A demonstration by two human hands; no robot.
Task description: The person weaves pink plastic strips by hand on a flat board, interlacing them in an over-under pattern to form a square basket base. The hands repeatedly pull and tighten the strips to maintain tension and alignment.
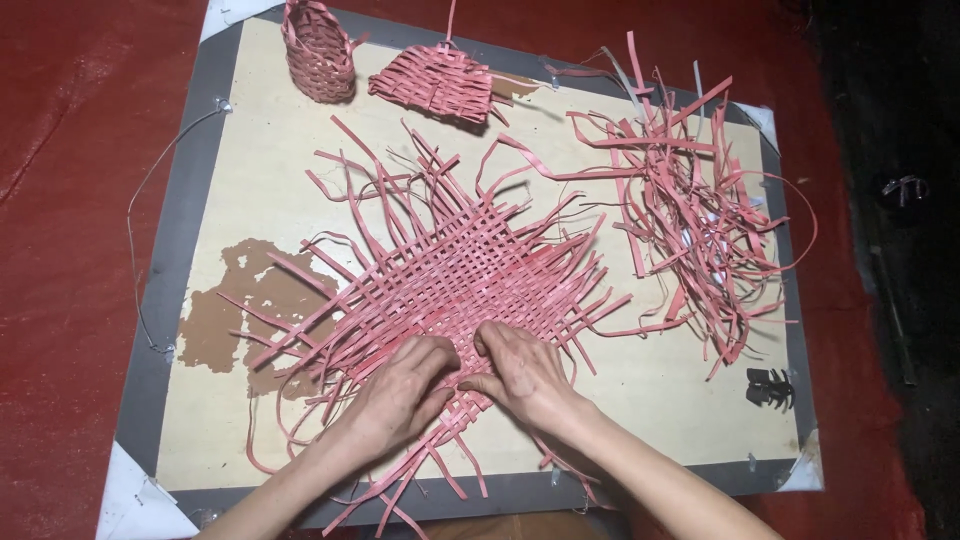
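While both hands pinch strips – left hand point(400, 392) | right hand point(520, 372) | one woven mat point(455, 270) | two baskets point(320, 50)

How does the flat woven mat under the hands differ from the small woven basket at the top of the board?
The woven mat lies flat and spread wide; the small basket stands upright and rounded. The mat is far larger, with long loose strip ends sticking out all round, while the basket looks closed up and tidy. Both hands, left hand and right hand, press on the mat's near edge; nothing touches the basket. Both are woven from the same pink strips and rest on the same board.
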